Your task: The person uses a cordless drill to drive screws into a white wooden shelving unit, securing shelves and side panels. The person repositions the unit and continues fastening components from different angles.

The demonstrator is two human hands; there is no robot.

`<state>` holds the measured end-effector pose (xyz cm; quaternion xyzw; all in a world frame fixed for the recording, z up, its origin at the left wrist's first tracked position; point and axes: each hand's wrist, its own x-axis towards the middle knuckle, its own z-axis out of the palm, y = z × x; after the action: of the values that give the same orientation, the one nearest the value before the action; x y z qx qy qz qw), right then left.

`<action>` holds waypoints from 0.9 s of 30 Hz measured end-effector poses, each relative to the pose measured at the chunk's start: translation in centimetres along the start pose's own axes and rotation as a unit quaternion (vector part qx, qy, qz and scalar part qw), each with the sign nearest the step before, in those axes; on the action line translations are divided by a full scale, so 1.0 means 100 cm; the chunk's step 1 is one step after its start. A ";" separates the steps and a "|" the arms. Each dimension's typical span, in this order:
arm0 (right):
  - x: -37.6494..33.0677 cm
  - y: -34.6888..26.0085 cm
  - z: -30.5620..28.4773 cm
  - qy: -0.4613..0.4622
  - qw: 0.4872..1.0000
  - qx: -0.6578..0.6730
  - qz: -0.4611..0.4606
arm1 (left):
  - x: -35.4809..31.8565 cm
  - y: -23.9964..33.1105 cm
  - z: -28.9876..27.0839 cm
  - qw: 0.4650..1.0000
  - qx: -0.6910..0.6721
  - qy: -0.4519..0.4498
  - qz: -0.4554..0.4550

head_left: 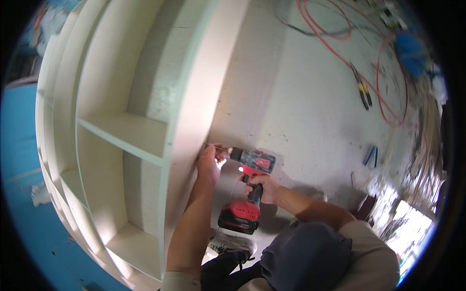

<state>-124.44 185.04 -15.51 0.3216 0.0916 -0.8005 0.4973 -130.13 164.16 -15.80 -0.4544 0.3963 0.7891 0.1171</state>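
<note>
My right hand [259, 188] is wrapped round the handle of a red and black cordless drill [258, 162], its battery low and its lamp lit. The drill points left at the outer side of a white shelf unit [194, 111]. My left hand [211, 160] is by the drill's tip, close to that side panel, with its fingers pinched round a thin metal shaft. Whether the shaft is a screw or a drill bit, I cannot tell; the fingers cover most of it.
Pliers with yellow and black handles [361, 87] lie on the pale floor [296, 97] at the right. Red hose [381, 92] loops nearby. A small blue-edged item [372, 156] lies closer. My shoe [235, 242] is below the drill. Blue surface [22, 131] borders the left.
</note>
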 end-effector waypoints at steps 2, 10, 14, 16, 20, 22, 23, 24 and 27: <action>0.002 -0.003 -0.003 0.004 1.000 -0.006 0.014 | 0.005 -0.004 -0.008 0.999 0.025 -0.032 0.009; -0.004 -0.003 0.009 0.032 0.999 -0.034 -0.008 | 0.027 -0.043 -0.018 0.991 0.108 0.011 0.078; -0.004 -0.006 0.006 0.022 0.999 -0.034 -0.003 | 0.006 -0.047 -0.005 0.993 0.076 0.005 0.087; -0.002 -0.008 0.004 -0.005 0.999 -0.031 0.004 | -0.003 -0.049 -0.004 0.994 0.068 0.005 0.088; -0.001 -0.004 0.002 -0.040 0.999 -0.032 0.002 | -0.013 -0.050 0.000 0.994 0.057 -0.006 0.089; -0.002 -0.001 0.003 -0.038 0.999 -0.039 -0.004 | -0.014 -0.049 -0.002 0.995 0.053 -0.008 0.090; -0.001 0.001 0.008 -0.022 0.999 -0.049 -0.009 | -0.015 -0.049 -0.002 0.995 0.052 -0.008 0.088; 0.001 0.003 0.011 -0.006 0.998 -0.058 -0.014 | -0.013 -0.047 -0.006 0.995 0.047 -0.008 0.087; -0.002 0.003 0.013 0.010 0.995 -0.090 -0.040 | -0.007 -0.040 -0.003 0.995 0.043 -0.016 0.091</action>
<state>-124.65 184.43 -14.30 0.2797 0.1809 -0.8050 0.4909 -127.33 166.70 -17.41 -0.3981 0.4677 0.7860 0.0703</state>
